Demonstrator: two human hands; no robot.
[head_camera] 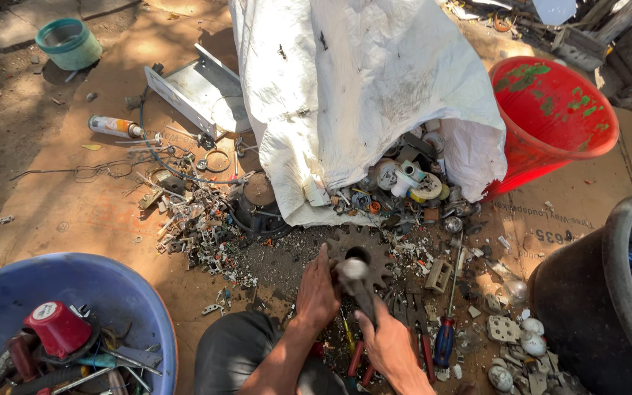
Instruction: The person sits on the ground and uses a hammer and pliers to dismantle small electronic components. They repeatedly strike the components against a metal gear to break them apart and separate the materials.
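**Two hands on one hammer, over one gear wheel**

Right hand (388,344) is wrapped tight round the handle of a hammer (355,281); its head sits over the hub hole of a single rusty gear wheel (374,252) lying flat on the ground. Left hand (317,289) is curled, fingers down beside the gear's left edge, touching the hammer's neck; can't tell if it pinches anything.

Counts:
- 1 white woven sack (352,88), open mouth spilling small scrap parts
- 1 red bucket (550,117) tipped on its side, right of the sack
- 1 blue basin (74,292) at lower left holding tools and one red cap
- 1 black tub (594,292) at right edge
- 1 teal container (69,44) at top left
- 1 spray can (115,126) lying on cardboard
- 1 blue-handled screwdriver (448,322) just right of the hands
- 1 red-handled pliers (360,362) below the hands
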